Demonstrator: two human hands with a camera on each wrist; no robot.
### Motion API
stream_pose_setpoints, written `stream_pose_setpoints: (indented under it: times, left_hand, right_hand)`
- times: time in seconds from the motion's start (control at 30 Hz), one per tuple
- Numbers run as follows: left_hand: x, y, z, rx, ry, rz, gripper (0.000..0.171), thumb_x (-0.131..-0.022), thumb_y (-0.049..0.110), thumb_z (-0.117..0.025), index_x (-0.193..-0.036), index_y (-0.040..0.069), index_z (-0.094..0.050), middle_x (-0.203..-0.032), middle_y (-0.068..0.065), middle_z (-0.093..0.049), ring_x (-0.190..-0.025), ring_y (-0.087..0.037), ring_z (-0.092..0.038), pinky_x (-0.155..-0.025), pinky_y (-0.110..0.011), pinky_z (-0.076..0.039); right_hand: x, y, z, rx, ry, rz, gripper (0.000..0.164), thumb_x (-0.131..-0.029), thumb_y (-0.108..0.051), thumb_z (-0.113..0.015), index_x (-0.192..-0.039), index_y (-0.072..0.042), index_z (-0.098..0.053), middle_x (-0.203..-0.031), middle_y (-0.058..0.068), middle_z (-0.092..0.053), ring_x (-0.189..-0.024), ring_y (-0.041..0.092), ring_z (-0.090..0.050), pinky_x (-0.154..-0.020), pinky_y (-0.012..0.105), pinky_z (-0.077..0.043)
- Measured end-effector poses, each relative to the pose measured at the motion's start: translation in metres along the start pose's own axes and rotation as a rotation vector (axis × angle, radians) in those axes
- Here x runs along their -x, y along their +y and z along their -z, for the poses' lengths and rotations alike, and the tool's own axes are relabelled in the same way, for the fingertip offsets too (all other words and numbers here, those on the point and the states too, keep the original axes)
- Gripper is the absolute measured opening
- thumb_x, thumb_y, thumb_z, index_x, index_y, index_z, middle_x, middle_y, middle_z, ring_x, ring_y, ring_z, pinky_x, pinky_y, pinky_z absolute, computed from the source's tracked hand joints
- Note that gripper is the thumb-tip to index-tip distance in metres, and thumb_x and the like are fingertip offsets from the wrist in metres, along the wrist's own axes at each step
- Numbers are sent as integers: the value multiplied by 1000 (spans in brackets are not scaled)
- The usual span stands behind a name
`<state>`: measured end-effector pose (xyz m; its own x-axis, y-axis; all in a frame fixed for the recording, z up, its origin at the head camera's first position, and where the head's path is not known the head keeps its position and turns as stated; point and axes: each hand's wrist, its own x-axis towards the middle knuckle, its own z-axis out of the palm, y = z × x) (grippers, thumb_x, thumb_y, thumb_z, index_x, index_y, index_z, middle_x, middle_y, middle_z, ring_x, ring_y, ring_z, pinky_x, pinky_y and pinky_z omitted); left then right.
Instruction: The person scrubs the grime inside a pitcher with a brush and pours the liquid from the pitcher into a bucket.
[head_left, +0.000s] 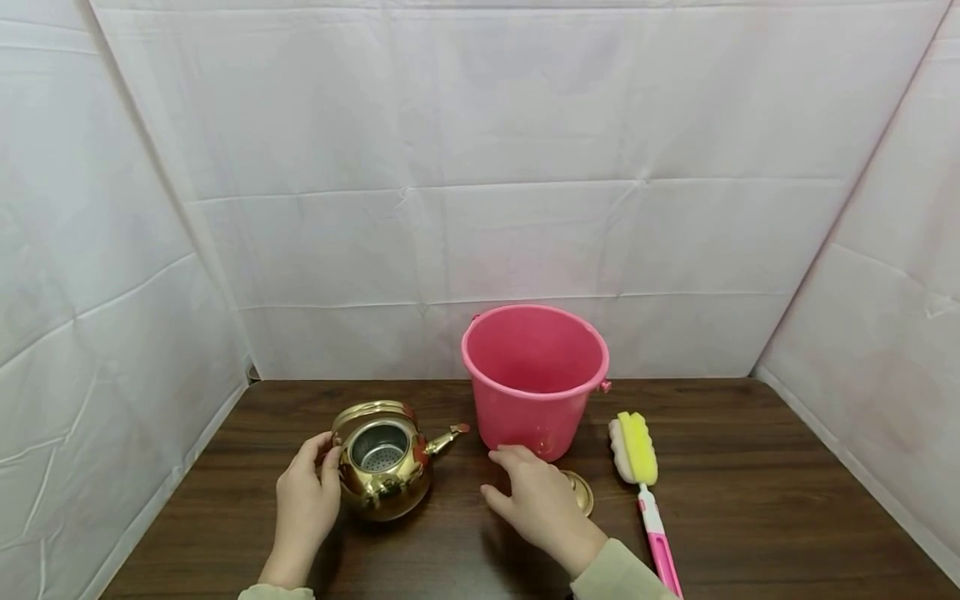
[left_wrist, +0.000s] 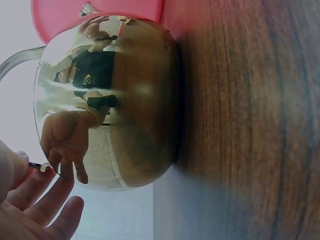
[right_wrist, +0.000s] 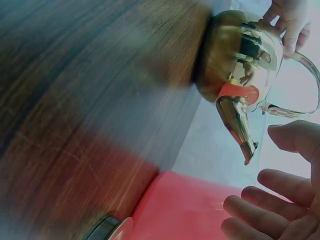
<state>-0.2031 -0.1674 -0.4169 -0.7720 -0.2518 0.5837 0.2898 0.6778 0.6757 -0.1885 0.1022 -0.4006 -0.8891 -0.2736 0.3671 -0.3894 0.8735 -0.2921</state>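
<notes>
A shiny gold teapot point(head_left: 390, 492) stands on the table without its lid, a perforated metal strainer point(head_left: 377, 456) showing inside its mouth. My left hand point(head_left: 306, 496) pinches it between thumb and fingers at the handle's base, on the left of the rim. The spout point(right_wrist: 235, 120) points right, toward a pink bucket point(head_left: 525, 421). In front of the bucket my right hand point(head_left: 542, 504) hovers above the table, fingers spread and holding nothing. Partly hidden behind that hand lies the round gold lid point(head_left: 583, 492).
To the right a sponge brush point(head_left: 639, 454) with a yellow and white head and a pink and white handle lies on the dark wooden table point(head_left: 757, 492). White sheeting point(head_left: 450, 242) hangs around the back and sides.
</notes>
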Motion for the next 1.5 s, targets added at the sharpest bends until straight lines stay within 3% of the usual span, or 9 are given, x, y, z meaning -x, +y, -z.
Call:
stream_pose_setpoints:
  times: [0.53,1.5]
  left_hand:
    - [0,-1,0,1,-8,4,19,-90,-3,-58,-108,-8,-61,-98,-23,-68,-87,-36,-66,-73,-49,-52]
    - [0,-2,-1,10,-5,-6,20,-90,-3,-57,-109,-9,-61,-98,-24,-68,-88,-38,-66,-74,-51,-52]
  right_hand:
    - [-4,-15,-1,-29,-38,9,41,-84,-34,-68,-115,-8,-66,-119,10,-65,-100,24,-66,-80,41,-55]
    - [-7,-37,-6,-27,-13,46,38,-83,-33,-68,-115,-11,-67,-120,6,-65,-102,23,-66,-79,41,-55]
